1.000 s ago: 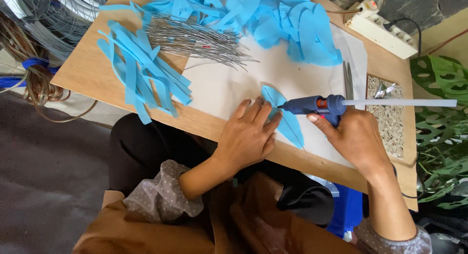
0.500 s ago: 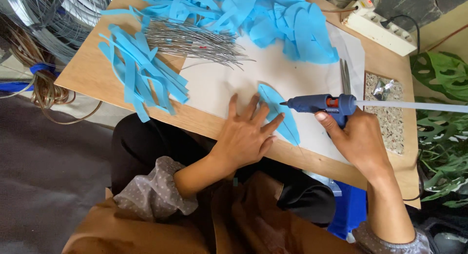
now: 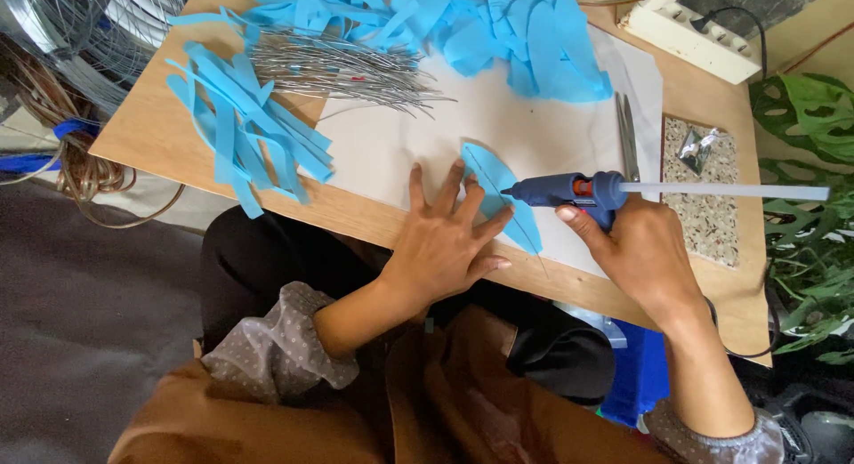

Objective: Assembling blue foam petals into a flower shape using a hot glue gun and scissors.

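Observation:
A blue leaf-shaped foam piece (image 3: 501, 190) lies on a white sheet (image 3: 391, 153) on the wooden board. My left hand (image 3: 442, 242) rests flat with fingers spread, its fingertips pinning the leaf's left edge. My right hand (image 3: 639, 255) grips a blue glue gun (image 3: 569, 191) with a long white glue stick (image 3: 729, 191) jutting from its back. The gun's nozzle points left, just above the leaf's middle. A thin wire lies along the leaf.
A bundle of thin metal wires (image 3: 342, 71) and a heap of blue foam strips (image 3: 245, 135) lie at the left. More blue foam leaves (image 3: 498, 28) pile at the back. Scissors (image 3: 626, 135), a speckled tile (image 3: 704, 206), a white power strip (image 3: 689, 37) and plant leaves (image 3: 805, 117) are at the right.
The glue gun's nozzle has drifted along the leaf toward its middle. My left hand has spread its fingers wider on the leaf's edge.

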